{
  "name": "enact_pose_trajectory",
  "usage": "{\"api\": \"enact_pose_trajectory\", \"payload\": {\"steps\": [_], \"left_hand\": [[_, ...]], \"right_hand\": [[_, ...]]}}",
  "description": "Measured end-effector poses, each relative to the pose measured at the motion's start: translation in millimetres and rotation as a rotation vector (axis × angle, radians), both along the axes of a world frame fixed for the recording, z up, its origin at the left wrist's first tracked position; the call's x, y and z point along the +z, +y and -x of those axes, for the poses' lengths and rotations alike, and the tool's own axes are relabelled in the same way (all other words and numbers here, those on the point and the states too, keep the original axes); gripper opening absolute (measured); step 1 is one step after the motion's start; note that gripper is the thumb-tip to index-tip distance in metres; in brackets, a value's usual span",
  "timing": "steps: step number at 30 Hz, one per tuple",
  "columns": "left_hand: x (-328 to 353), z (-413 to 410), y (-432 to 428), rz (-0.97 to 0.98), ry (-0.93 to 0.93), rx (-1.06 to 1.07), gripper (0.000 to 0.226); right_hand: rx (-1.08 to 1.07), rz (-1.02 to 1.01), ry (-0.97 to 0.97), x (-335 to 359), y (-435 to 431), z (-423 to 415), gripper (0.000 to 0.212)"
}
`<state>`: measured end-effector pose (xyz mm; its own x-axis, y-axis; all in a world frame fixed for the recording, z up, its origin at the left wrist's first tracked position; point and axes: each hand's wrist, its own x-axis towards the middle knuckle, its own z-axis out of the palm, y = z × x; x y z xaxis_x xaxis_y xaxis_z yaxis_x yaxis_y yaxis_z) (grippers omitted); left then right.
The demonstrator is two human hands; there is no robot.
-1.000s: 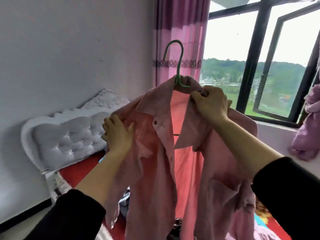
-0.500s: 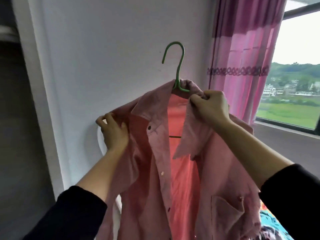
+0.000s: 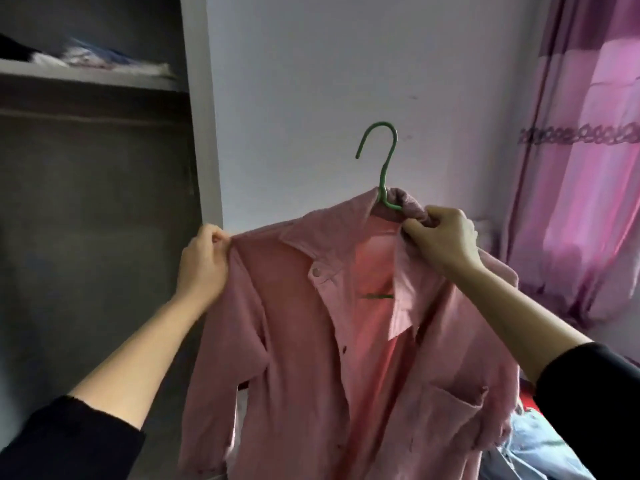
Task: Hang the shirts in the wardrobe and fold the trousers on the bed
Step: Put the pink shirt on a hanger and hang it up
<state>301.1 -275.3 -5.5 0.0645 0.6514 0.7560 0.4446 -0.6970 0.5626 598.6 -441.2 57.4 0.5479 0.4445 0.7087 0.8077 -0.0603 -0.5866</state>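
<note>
A pink button-up shirt (image 3: 294, 341) hangs on a green hanger (image 3: 382, 168), held up in front of me with its hook pointing up and to the left. My right hand (image 3: 443, 240) grips the collar at the hanger's neck. My left hand (image 3: 204, 261) pinches the shirt's left shoulder and holds it out. The open wardrobe (image 3: 93, 254) is dark and lies just left of the shirt. A bit of pale blue clothing (image 3: 540, 445) lies on the bed at the lower right.
A wardrobe shelf (image 3: 86, 76) at the upper left carries a pile of folded cloth. A white wardrobe side panel (image 3: 202, 133) meets the plain wall behind the shirt. Pink curtains (image 3: 581, 185) hang at the right.
My view has swung left from the window and bed to the wardrobe. The shirt on its hanger came along, and my left hand slid out from the chest to the shoulder.
</note>
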Motion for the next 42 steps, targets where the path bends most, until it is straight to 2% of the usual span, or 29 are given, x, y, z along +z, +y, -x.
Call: {"api": "enact_pose_trajectory", "payload": {"steps": [3,6,8,10,13,17,20,22,25,27,29,30,31,32,33,35,36,37,39,41,42], "left_hand": [[6.6,48.8,25.0,0.122,0.052,-0.011,0.009],[10.6,97.3,45.8,0.444,-0.003,-0.306,0.016],[10.6,122.2,56.6,0.547,0.086,-0.355,0.015],[9.7,135.7,65.7,0.522,0.154,-0.278,0.017],[9.6,139.2,68.2,0.432,0.136,-0.257,0.029],[2.3,130.2,70.9,0.286,0.293,-0.218,0.023],[-1.7,133.7,88.0,0.116,0.213,-0.014,0.029],[-3.4,146.9,101.6,0.054,0.155,0.115,0.027],[-8.3,171.4,122.2,-0.015,0.152,0.242,0.027],[-10.2,185.6,136.6,-0.039,0.165,0.299,0.026],[-9.6,199.9,154.3,-0.028,0.175,0.349,0.024],[-8.1,208.1,163.8,-0.023,0.181,0.376,0.023],[-6.8,217.5,174.5,-0.019,0.189,0.400,0.023],[-6.0,227.4,185.8,-0.012,0.192,0.419,0.023],[-5.8,237.5,197.8,-0.003,0.185,0.432,0.023],[-6.9,255.9,220.9,0.016,0.153,0.438,0.023],[-6.8,266.3,235.8,0.018,0.138,0.447,0.022],[-7.2,274.8,248.2,0.015,0.135,0.449,0.021],[-9.7,286.1,266.0,0.010,0.154,0.444,0.018],[-11.8,298.9,288.7,0.005,0.157,0.448,0.016],[-12.4,305.0,299.4,0.000,0.154,0.454,0.016]], "right_hand": [[0.145,0.049,-0.043,-8.1,33.3,23.1,0.031],[0.265,0.049,-0.014,-6.1,63.0,45.3,0.034],[0.281,0.038,0.027,-5.2,83.9,62.0,0.034],[0.264,0.062,0.056,-9.1,106.7,82.6,0.035],[0.310,0.136,0.106,-20.5,140.9,113.5,0.037],[0.445,0.206,0.150,-27.8,179.9,156.0,0.034],[0.700,0.233,0.208,-27.1,201.7,182.6,0.032],[0.861,0.239,0.228,-23.6,214.6,193.3,0.011],[0.895,0.178,0.179,-19.3,243.4,208.6,0.024],[0.815,0.249,0.033,-26.4,269.3,228.2,0.037],[0.596,0.417,-0.283,-42.1,299.2,249.9,0.048],[0.543,0.447,-0.398,-47.6,314.0,260.6,0.040],[0.541,0.438,-0.414,-50.0,329.3,269.2,0.028],[0.580,0.421,-0.323,-48.5,346.2,274.5,0.014],[0.678,0.417,-0.107,-44.9,364.1,278.3,0.006],[0.964,0.508,0.377,-39.8,389.9,285.3,0.004],[1.077,0.584,0.496,-40.1,404.6,292.2,0.004],[1.137,0.657,0.503,-41.7,415.8,297.1,0.009],[1.162,0.768,0.311,-39.3,430.2,304.8,0.023],[1.176,0.699,0.167,-26.4,455.9,317.7,0.032],[1.139,0.573,0.123,-18.7,469.3,325.3,0.032]]}}
